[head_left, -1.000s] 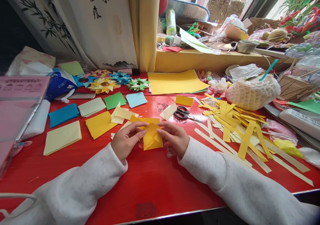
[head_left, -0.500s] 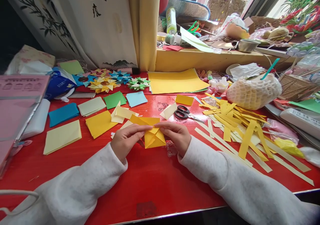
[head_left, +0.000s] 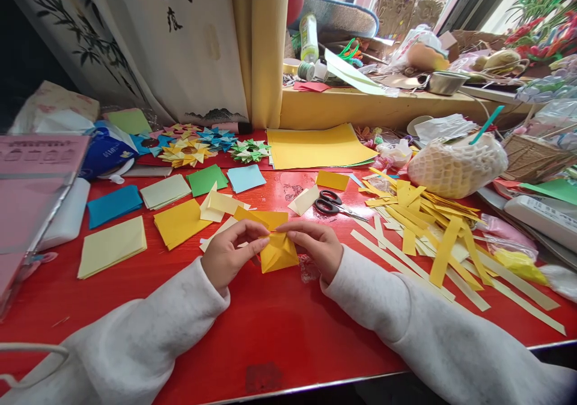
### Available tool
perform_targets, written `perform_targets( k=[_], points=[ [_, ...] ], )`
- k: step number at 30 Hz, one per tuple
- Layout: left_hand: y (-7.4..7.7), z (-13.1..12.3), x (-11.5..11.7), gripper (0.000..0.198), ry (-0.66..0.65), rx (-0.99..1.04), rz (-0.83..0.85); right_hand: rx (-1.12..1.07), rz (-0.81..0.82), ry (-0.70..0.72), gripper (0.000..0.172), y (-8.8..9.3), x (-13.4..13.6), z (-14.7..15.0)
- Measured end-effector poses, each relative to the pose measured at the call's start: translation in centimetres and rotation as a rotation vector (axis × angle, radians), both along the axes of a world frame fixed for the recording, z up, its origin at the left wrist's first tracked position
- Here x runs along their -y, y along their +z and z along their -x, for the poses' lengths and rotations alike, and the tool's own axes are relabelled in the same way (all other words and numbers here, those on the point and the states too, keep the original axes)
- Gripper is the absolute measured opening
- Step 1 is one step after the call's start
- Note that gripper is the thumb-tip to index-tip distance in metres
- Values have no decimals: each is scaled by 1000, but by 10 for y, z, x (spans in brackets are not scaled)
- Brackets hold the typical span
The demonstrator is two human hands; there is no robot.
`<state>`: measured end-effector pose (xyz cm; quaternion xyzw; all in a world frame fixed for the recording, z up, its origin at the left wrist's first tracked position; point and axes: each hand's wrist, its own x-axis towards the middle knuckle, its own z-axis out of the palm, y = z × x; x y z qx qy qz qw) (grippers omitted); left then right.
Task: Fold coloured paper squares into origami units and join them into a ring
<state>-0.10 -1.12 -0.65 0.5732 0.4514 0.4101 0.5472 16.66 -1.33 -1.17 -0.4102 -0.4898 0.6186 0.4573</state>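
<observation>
Between my two hands is a small square of yellow folded paper (head_left: 280, 256), with creases that cross near its middle. My left hand (head_left: 234, 252) pinches its upper left edge between thumb and forefinger. On the other side, my right hand (head_left: 318, 246) grips the upper right edge, its fingertips almost meeting the left ones. Just behind lies another folded yellow sheet (head_left: 265, 217). Cream folded pieces (head_left: 220, 205) rest beyond my left hand. A pair of black-handled scissors (head_left: 331, 204) lies past my right hand, beside a cream paper slip (head_left: 304, 199).
Stacks of coloured paper, among them blue (head_left: 115, 205) and yellow (head_left: 183, 222), lie on the red table (head_left: 270, 339) to the left. Folded paper stars (head_left: 187, 151) sit at the back. Cut paper strips (head_left: 433, 237) are heaped on the right, near a net-wrapped bundle (head_left: 457, 164).
The yellow folded paper has tilted slightly, and its lower edge sits a little lower. My left fingers have bent more and shifted slightly left along its top edge.
</observation>
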Motion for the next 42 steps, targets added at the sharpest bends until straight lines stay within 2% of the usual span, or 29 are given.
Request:
perform_targets(
  k=[3, 7, 12, 30, 42],
  points=[
    [2, -1, 1, 16, -3, -11, -8, 48, 3, 8, 20, 2, 1, 0],
    [4, -2, 1, 17, -23, -46, -10, 9, -12, 0, 18, -1, 0, 1],
    [3, 0, 0, 23, 18, -24, 23, -14, -6, -34, 18, -4, -1, 1],
    [7, -1, 3, 25, 16, -298, -75, 32, -66, 2, 17, -2, 0, 1],
    [7, 0, 3, 25, -2, -280, -33, 10, -69, 24, 20, -2, 1, 1]
  ],
)
